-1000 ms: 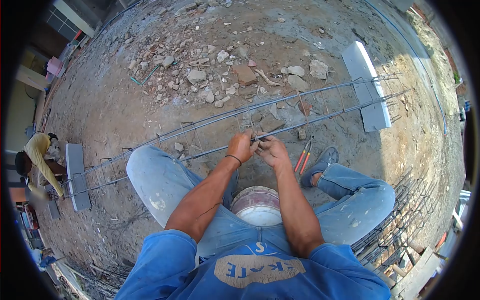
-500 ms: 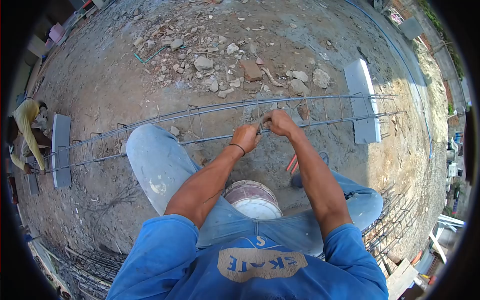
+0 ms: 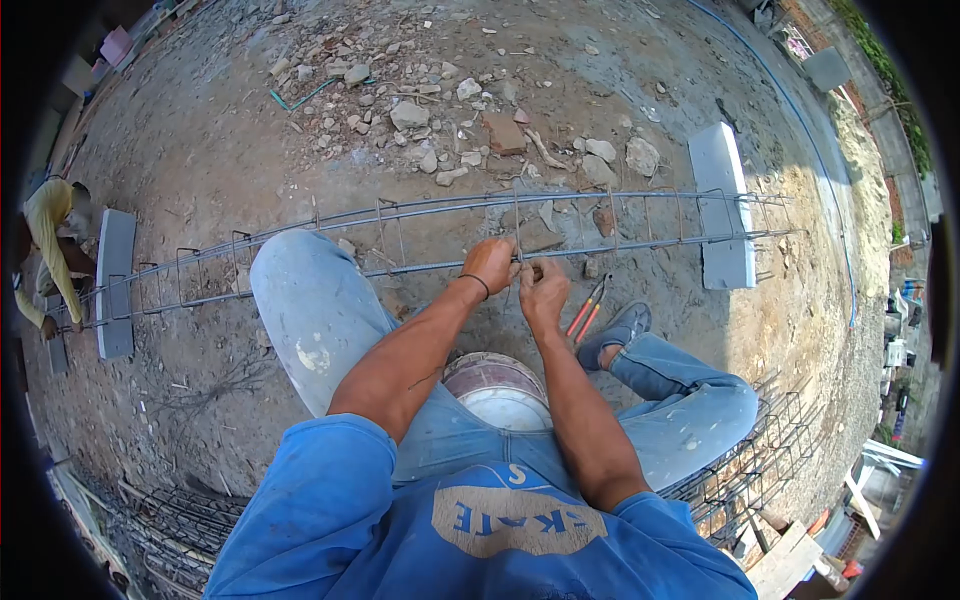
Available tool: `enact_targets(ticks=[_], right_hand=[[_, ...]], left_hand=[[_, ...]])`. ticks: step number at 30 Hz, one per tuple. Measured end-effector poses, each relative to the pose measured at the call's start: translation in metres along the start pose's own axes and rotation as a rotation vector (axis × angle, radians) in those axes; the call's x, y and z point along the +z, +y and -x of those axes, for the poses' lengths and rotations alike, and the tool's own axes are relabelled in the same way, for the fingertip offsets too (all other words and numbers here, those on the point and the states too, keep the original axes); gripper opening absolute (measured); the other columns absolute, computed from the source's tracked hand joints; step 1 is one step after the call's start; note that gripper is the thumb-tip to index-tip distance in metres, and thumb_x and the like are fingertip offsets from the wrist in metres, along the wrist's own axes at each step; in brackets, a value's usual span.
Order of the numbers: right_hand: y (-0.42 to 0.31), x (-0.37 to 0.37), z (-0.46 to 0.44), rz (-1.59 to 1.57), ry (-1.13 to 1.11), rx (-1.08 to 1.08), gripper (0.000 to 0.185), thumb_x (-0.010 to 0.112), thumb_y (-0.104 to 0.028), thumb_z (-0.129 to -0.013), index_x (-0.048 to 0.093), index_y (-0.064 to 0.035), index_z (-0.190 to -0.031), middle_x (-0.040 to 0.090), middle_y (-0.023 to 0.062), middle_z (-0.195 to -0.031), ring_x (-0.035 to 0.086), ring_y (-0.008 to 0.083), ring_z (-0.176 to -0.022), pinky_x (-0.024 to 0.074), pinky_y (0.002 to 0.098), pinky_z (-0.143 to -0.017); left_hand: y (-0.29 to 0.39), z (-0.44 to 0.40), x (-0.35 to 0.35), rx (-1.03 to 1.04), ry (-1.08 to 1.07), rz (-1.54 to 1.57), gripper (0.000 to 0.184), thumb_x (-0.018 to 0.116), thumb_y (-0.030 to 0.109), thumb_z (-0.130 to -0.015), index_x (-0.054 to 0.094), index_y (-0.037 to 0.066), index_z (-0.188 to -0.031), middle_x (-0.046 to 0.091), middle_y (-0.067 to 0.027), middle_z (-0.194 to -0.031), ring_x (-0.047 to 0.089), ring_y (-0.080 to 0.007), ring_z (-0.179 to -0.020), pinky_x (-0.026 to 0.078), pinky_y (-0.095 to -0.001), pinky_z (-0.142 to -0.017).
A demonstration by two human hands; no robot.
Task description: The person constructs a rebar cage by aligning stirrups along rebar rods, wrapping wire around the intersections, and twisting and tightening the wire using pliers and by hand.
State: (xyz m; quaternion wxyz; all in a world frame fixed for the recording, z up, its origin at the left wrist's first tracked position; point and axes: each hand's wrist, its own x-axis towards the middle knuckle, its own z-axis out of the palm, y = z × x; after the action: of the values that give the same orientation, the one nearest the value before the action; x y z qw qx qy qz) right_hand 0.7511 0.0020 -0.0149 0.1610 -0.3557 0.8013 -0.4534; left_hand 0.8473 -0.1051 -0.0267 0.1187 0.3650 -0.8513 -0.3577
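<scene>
A long rebar cage (image 3: 440, 266) of straight bars and square stirrups stretches across in front of me, raised on pale blocks. My left hand (image 3: 490, 266) is closed on the cage's near bar, where a stirrup crosses it. Just to its right and slightly nearer me, my right hand (image 3: 544, 288) is closed in a pinch by the same crossing. A thin strand of tie wire seems to run between the fingers; they largely hide it. Pincers (image 3: 590, 312) with red handles lie on the ground beside my right hand.
Two blocks, right (image 3: 722, 210) and left (image 3: 116, 285), support the cage. A co-worker (image 3: 50, 225) bends over its left end. An upturned bucket (image 3: 500, 390) is between my legs. Rubble (image 3: 410, 115) lies beyond; more rebar cages (image 3: 180, 530) lie behind at both sides.
My right hand has moved down towards me, from above the near bar to just below it. My left hand has barely moved. My right leg has shifted, and the pincers show more fully.
</scene>
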Motion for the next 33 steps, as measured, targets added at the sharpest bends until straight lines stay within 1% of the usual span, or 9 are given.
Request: enact_targets(ticks=[5,9,14,21,22,23,26,28,33], right_hand=[[0.007,-0.008,0.004,0.307,0.056,-0.563,0.01,0.069,-0.006,-0.08,0.065,-0.0018,-0.089,0.06,0.017,-0.088,0.058,0.037,-0.085,0.0469,0.0473,-0.073],[-0.008,-0.008,0.024,0.454,-0.037,-0.533,0.014,0.067,-0.009,-0.081,0.062,-0.0007,-0.091,0.058,0.016,-0.093,0.057,0.0365,-0.089,0.0452,0.0467,-0.075],[-0.006,0.008,0.027,0.685,0.046,-0.481,0.019,0.065,-0.014,-0.081,0.059,-0.0014,-0.093,0.055,0.0151,-0.089,0.056,0.0347,-0.09,0.0411,0.0461,-0.079],[0.008,-0.006,0.01,0.585,-0.042,-0.497,0.009,0.058,-0.006,-0.085,0.061,-0.0016,-0.092,0.062,0.0166,-0.089,0.06,0.0363,-0.085,0.0455,0.0482,-0.075],[0.007,-0.008,0.007,0.524,-0.093,-0.493,0.009,0.057,-0.005,-0.086,0.063,-0.0012,-0.092,0.063,0.0175,-0.088,0.061,0.0376,-0.083,0.0468,0.0492,-0.073],[0.005,-0.007,0.006,0.417,-0.089,-0.449,0.013,0.057,-0.005,-0.09,0.066,-0.0008,-0.096,0.064,0.0191,-0.087,0.062,0.0404,-0.081,0.0489,0.05,-0.074],[0.002,-0.004,0.009,0.23,-0.094,-0.392,0.017,0.058,-0.008,-0.093,0.069,0.0035,-0.099,0.069,0.0216,-0.092,0.067,0.0394,-0.085,0.0511,0.0454,-0.077],[0.035,0.008,0.002,0.134,-0.037,-0.372,0.019,0.057,-0.01,-0.094,0.067,0.0063,-0.095,0.067,0.0229,-0.077,0.065,0.0338,-0.068,0.051,0.042,-0.067],[0.044,0.01,-0.003,-0.133,-0.162,-0.029,0.023,0.055,-0.014,-0.099,0.066,0.0057,-0.098,0.067,0.0081,-0.078,0.061,0.0189,-0.065,0.0479,0.0357,-0.062]], left_hand=[[-0.014,-0.03,-0.018,0.019,-0.247,0.189,0.022,0.075,0.02,-0.084,0.071,-0.001,-0.081,0.072,-0.0155,-0.077,0.071,-0.0272,-0.073,0.055,-0.04,-0.07],[-0.012,-0.033,-0.011,-0.081,-0.224,0.247,0.033,0.071,0.024,-0.093,0.07,-0.002,-0.072,0.07,-0.0097,-0.065,0.068,-0.0162,-0.059,0.054,-0.0344,-0.059],[-0.005,-0.032,-0.015,-0.174,-0.259,0.34,0.034,0.07,0.024,-0.095,0.07,0.0,-0.072,0.07,-0.0099,-0.065,0.068,-0.0163,-0.057,0.053,-0.0337,-0.057],[-0.003,-0.03,-0.015,-0.148,-0.244,0.297,0.033,0.069,0.024,-0.095,0.07,0.001,-0.07,0.07,-0.0092,-0.063,0.069,-0.0161,-0.056,0.054,-0.0342,-0.057],[-0.01,-0.033,-0.005,-0.158,-0.212,0.302,0.033,0.069,0.025,-0.092,0.071,0.002,-0.069,0.07,-0.0095,-0.063,0.069,-0.0191,-0.058,0.054,-0.0369,-0.059],[-0.012,-0.032,-0.002,-0.136,-0.147,0.218,0.028,0.072,0.029,-0.084,0.074,0.003,-0.074,0.072,-0.0201,-0.079,0.072,-0.0354,-0.076,0.055,-0.0432,-0.073],[0.008,-0.025,-0.018,-0.166,-0.18,0.095,0.032,0.076,0.023,-0.07,0.075,-0.005,-0.086,0.07,-0.0297,-0.091,0.072,-0.0406,-0.09,0.056,-0.0454,-0.083],[0.011,-0.022,-0.013,-0.247,-0.131,0.063,0.034,0.079,0.018,-0.07,0.075,-0.004,-0.096,0.072,-0.0253,-0.104,0.071,-0.038,-0.101,0.057,-0.0435,-0.087],[0.026,-0.014,-0.007,-0.374,-0.078,0.11,0.03,0.081,0.016,-0.075,0.076,0.0,-0.1,0.074,-0.0209,-0.104,0.071,-0.0343,-0.103,0.057,-0.0435,-0.087]])
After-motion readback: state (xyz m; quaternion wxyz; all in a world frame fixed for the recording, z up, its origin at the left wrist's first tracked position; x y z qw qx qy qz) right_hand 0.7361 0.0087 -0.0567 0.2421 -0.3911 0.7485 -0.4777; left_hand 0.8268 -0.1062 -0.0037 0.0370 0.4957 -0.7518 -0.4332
